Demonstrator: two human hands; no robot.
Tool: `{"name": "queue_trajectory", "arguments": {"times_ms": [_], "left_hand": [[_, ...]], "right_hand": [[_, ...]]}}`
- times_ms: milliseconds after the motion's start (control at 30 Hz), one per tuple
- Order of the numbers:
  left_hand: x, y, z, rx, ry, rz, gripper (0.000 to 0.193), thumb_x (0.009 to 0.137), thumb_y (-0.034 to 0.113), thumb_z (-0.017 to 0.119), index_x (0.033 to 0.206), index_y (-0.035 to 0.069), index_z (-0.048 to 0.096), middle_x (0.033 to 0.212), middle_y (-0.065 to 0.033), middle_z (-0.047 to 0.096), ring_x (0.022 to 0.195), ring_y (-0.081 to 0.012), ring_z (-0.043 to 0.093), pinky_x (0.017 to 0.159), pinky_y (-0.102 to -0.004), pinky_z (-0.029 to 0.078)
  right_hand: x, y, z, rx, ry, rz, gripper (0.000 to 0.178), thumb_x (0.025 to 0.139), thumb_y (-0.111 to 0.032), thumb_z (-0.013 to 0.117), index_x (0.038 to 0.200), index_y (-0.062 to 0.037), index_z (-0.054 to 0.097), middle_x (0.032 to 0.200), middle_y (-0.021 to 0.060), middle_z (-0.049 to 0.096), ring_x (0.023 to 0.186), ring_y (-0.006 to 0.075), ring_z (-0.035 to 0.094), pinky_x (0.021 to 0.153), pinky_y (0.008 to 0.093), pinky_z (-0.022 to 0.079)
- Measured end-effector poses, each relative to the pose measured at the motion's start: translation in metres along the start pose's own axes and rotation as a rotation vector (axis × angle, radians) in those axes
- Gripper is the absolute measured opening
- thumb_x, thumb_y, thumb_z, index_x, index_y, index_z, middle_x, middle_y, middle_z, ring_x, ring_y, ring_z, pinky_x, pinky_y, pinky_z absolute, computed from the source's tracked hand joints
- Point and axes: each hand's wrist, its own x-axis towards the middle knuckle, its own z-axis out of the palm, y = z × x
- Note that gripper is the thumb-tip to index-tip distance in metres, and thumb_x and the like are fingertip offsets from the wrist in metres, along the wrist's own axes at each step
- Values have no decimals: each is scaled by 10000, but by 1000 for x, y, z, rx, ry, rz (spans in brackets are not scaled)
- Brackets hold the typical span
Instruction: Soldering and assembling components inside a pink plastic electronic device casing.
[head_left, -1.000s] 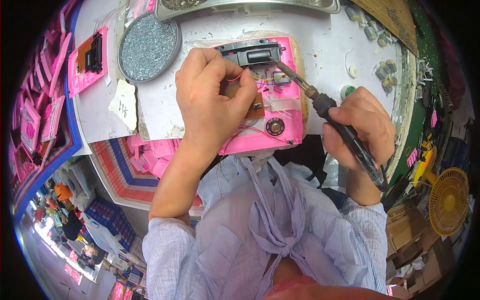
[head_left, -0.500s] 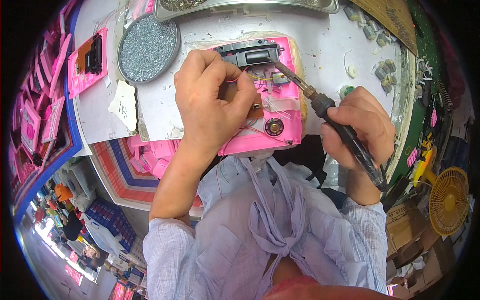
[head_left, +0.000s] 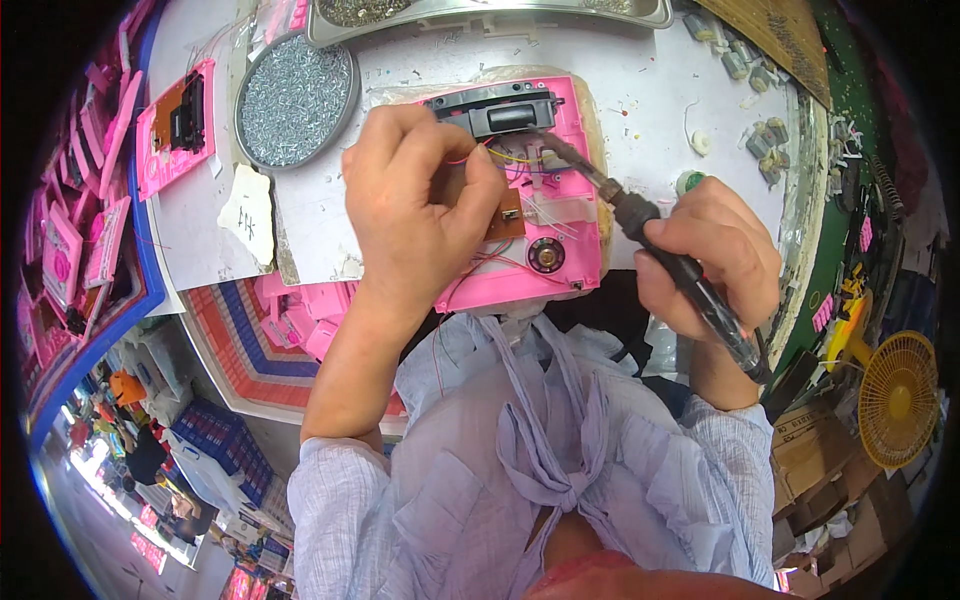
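Note:
My right hand (head_left: 720, 255) grips the dark handle of a soldering iron (head_left: 634, 213). The iron's tip points up and left, over the wires just below a black plastic mechanism (head_left: 505, 117) on a pink plastic housing (head_left: 578, 262). Thumb and forefinger of my left hand (head_left: 415, 200) are pinched on a thin red wire beside that mechanism. Yellow wires (head_left: 515, 157) run between my fingers and the iron's tip. A brown circuit board (head_left: 507, 222), partly behind my left hand, and a round speaker (head_left: 546, 255) sit in the housing. Whether the tip touches anything is unclear.
A round tray of small screws (head_left: 297, 100) stands left of the housing, near another pink housing (head_left: 178, 130). A metal tray (head_left: 490, 18) lies along the far edge. Small grey parts (head_left: 768, 140) are at the right; a yellow fan (head_left: 898, 400) stands beyond the bench.
The soldering iron's tip has shifted from the edge of the black mechanism down toward the wires below it. My right hand moved slightly left; my left hand keeps its pinch.

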Motion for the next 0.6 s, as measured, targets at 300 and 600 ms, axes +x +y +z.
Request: {"name": "queue_trajectory", "arguments": {"times_ms": [300,600], "left_hand": [[1,29,-13,-11,-437,360,275,719,87,821,973,98,715,991,-58,639,851,-241,620,718,-370,460],[12,22,-10,-405,-660,-105,138,817,-5,730,949,23,703,949,-102,665,840,-276,662,710,-366,527]], "right_hand": [[-22,4,-33,48,173,90,318,763,52,763,1060,43,649,738,105,631,607,175,560,548,276,415],[-41,-9,-28,200,219,218,300,781,66,737,1068,46,650,760,84,623,641,150,542,600,274,395]]}}
